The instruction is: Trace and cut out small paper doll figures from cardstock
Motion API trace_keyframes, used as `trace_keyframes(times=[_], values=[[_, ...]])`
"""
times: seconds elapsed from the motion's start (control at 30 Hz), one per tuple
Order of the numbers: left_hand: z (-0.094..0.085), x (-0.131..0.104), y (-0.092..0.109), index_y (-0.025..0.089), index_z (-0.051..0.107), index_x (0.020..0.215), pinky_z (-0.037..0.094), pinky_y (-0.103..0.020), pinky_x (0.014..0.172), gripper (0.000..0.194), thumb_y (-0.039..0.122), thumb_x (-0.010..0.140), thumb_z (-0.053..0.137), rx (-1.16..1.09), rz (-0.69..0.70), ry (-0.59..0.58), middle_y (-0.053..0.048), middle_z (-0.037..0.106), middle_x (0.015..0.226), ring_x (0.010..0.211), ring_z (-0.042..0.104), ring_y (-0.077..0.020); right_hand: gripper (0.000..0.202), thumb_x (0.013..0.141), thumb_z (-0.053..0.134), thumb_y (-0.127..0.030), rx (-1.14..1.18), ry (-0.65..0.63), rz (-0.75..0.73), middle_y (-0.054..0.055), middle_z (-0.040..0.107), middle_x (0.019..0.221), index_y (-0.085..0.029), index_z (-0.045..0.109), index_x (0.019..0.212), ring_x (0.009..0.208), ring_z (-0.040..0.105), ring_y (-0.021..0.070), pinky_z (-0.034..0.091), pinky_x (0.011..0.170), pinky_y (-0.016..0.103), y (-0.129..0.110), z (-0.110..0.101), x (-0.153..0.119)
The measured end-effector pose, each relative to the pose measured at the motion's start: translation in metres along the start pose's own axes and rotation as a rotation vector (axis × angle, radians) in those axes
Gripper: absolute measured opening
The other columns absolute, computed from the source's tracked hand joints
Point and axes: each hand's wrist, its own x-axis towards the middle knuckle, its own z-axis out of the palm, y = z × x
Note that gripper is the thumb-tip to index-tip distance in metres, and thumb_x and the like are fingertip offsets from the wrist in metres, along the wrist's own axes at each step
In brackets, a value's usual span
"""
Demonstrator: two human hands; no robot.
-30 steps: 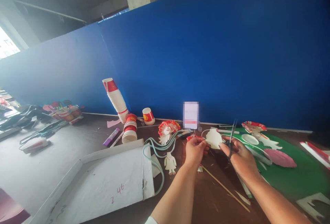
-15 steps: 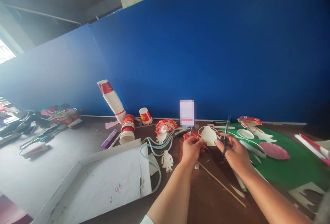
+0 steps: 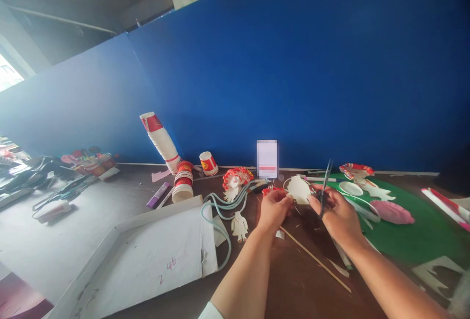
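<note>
A cream-white paper cutout (image 3: 298, 190) with a narrow tab on top is held up between my hands. My left hand (image 3: 273, 210) pinches its lower left edge between thumb and fingers. In my right hand (image 3: 336, 214) is a pair of dark scissors (image 3: 325, 182), blades pointing upward, while the thumb and fingertips meet the cutout's right edge. Just behind my left hand a red-and-white frilled paper piece (image 3: 271, 190) shows in part. A thin wooden stick (image 3: 317, 259) lies on the table below my hands.
A white box lid (image 3: 147, 255) lies left, beside pale green cords (image 3: 229, 255). Stacked paper cups (image 3: 161, 138) lean by the blue partition (image 3: 293, 64). A small figure cutout (image 3: 240, 226) lies near my left forearm. Right are a green mat (image 3: 414, 245) and a pink oval piece (image 3: 392, 211).
The paper cutout has turned slightly, and its top tab now shows. My right hand has come up against its right edge, with the scissors still in it.
</note>
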Motion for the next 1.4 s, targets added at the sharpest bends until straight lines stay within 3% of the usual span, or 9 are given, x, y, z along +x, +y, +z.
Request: trace_keyframes(times=[0.23,0.37,0.5,0.67,0.8,0.97,1.17,1.27,1.4], values=[[-0.012,0.003,0.006,0.016,0.072,0.089,0.043,-0.022,0.058,0.027,0.037,0.073,0.074,0.091,0.137,0.051,-0.002,0.064,0.068,0.059,0.054,-0.0114,0.046,0.066,0.074,-0.045,-0.039,-0.095,-0.029,0.005,0.075,0.093,-0.024,0.064,0.105,0.083,0.07,0.0239,0.054,0.078,0.034,-0.013,0.0,-0.004],[-0.018,0.004,0.014,0.015,0.071,0.075,0.039,-0.021,0.054,0.023,0.037,0.069,0.077,0.067,0.146,0.056,-0.001,0.06,0.062,0.054,0.049,-0.0094,0.049,0.062,0.076,-0.046,-0.005,-0.161,-0.018,0.005,0.075,0.091,-0.025,0.063,0.104,0.084,0.071,0.0249,0.054,0.08,0.035,-0.015,0.002,-0.006],[-0.022,0.009,0.014,0.015,0.068,0.07,0.035,-0.021,0.049,0.026,0.037,0.065,0.079,-0.003,0.103,0.074,0.001,0.058,0.058,0.048,0.044,-0.0074,0.049,0.065,0.073,-0.048,-0.061,-0.098,0.002,0.006,0.075,0.092,-0.022,0.064,0.105,0.083,0.07,0.0241,0.054,0.079,0.034,-0.015,0.002,-0.006],[-0.027,0.016,0.009,0.015,0.062,0.072,0.032,-0.018,0.044,0.033,0.039,0.06,0.082,-0.189,0.048,0.204,0.004,0.054,0.056,0.044,0.042,-0.0048,0.051,0.064,0.073,-0.051,-0.065,-0.067,0.072,0.005,0.074,0.081,-0.02,0.067,0.104,0.079,0.07,0.0251,0.054,0.074,0.033,-0.02,0.001,-0.008],[-0.026,0.017,0.01,0.015,0.058,0.071,0.033,-0.018,0.045,0.041,0.041,0.054,0.086,-0.335,0.036,0.189,0.004,0.053,0.057,0.044,0.043,-0.0044,0.045,0.064,0.073,-0.052,-0.043,-0.199,0.108,0.003,0.071,0.068,-0.021,0.068,0.096,0.07,0.068,0.0242,0.052,0.064,0.031,-0.025,0.004,-0.013],[-0.022,0.015,0.012,0.015,0.055,0.069,0.032,-0.018,0.046,0.046,0.04,0.049,0.088,-0.449,0.036,0.158,0.004,0.053,0.057,0.046,0.043,-0.0039,0.032,0.071,0.07,-0.049,0.008,-0.442,0.277,0.003,0.072,0.071,-0.024,0.067,0.091,0.065,0.065,0.0225,0.041,0.045,0.026,-0.026,0.011,-0.023],[-0.018,0.01,0.013,0.017,0.05,0.065,0.034,-0.018,0.051,0.046,0.036,0.048,0.088,-0.525,0.028,0.12,0.003,0.054,0.06,0.052,0.047,-0.0055,0.029,0.079,0.062,-0.052,0.046,-0.623,0.264,0.001,0.069,0.071,-0.024,0.066,0.081,0.058,0.058,0.0172,0.039,0.044,0.024,-0.027,0.019,-0.032],[-0.013,0.007,0.013,0.017,0.049,0.064,0.035,-0.018,0.052,0.044,0.034,0.05,0.087,-0.527,0.027,0.116,0.003,0.053,0.059,0.054,0.047,-0.006,0.033,0.079,0.062,-0.056,0.045,-0.645,0.262,0.0,0.068,0.07,-0.024,0.066,0.081,0.057,0.058,0.0166,0.041,0.045,0.024,-0.032,0.021,-0.035],[-0.007,0.002,0.012,0.017,0.048,0.063,0.038,-0.019,0.052,0.043,0.034,0.052,0.086,-0.535,0.025,0.084,0.002,0.053,0.06,0.053,0.049,-0.007,0.039,0.079,0.059,-0.062,0.021,-0.541,0.225,-0.002,0.064,0.064,-0.024,0.066,0.082,0.049,0.054,0.0149,0.04,0.043,0.025,-0.039,0.022,-0.037]])
